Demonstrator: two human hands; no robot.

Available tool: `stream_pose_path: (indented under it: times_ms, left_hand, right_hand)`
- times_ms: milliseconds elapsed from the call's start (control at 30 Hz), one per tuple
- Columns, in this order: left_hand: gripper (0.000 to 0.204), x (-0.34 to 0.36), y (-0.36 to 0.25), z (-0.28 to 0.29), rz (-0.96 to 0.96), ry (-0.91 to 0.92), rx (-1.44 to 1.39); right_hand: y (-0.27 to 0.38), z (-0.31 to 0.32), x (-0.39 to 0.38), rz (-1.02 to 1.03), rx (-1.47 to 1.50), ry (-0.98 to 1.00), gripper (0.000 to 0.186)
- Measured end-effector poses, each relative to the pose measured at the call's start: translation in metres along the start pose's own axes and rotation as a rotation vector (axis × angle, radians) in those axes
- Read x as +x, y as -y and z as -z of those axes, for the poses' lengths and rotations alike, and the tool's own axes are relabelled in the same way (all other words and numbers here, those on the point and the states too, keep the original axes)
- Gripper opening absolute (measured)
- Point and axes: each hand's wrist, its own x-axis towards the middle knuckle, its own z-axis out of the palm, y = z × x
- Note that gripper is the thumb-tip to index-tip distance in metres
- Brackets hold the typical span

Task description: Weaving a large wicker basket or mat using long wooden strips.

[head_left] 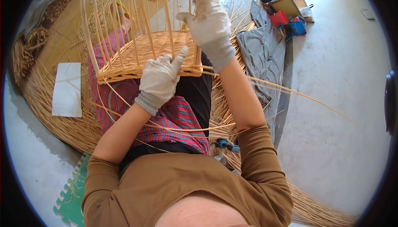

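Observation:
A half-woven wicker basket (139, 50) lies across my lap, its flat woven base showing and its bare upright stakes (144, 9) pointing away from me. My left hand (157, 79), in a whitish work glove, curls over the basket's near edge, with one finger stretched along the weave beside a stake. Above the basket's right corner is my right hand (212, 28), gloved too. Its thumb and a forefinger are spread apart next to the corner stakes; the other fingers are partly hidden. Loose weaving strands (298, 92) trail from the near edge toward the right and below my left hand.
Bundles of long canes (54, 115) lie on the floor at left, near a white board (67, 90). A plaid cloth (174, 119) covers my lap. To the right are a grey cloth (265, 46), a blue-and-black tool (227, 145) and a pile with a red container (280, 18).

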Motion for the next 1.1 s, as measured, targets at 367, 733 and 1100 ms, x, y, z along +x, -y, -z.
stream_pose_path:
  times_ms: [367,733,1100]
  left_hand:
    - [0.034,-0.007,0.005,0.014,0.084,0.177,-0.003]
    - [0.048,-0.026,-0.012,0.046,0.142,-0.208,-0.268]
    - [0.031,0.012,-0.007,0.026,0.435,0.269,-1.437]
  right_hand:
    - [-0.001,-0.021,-0.054,-0.106,0.162,0.199,0.037]
    - [-0.017,0.015,-0.12,0.313,-0.343,0.442,0.047]
    - [-0.079,0.038,-0.071,0.129,0.348,0.862,0.027]
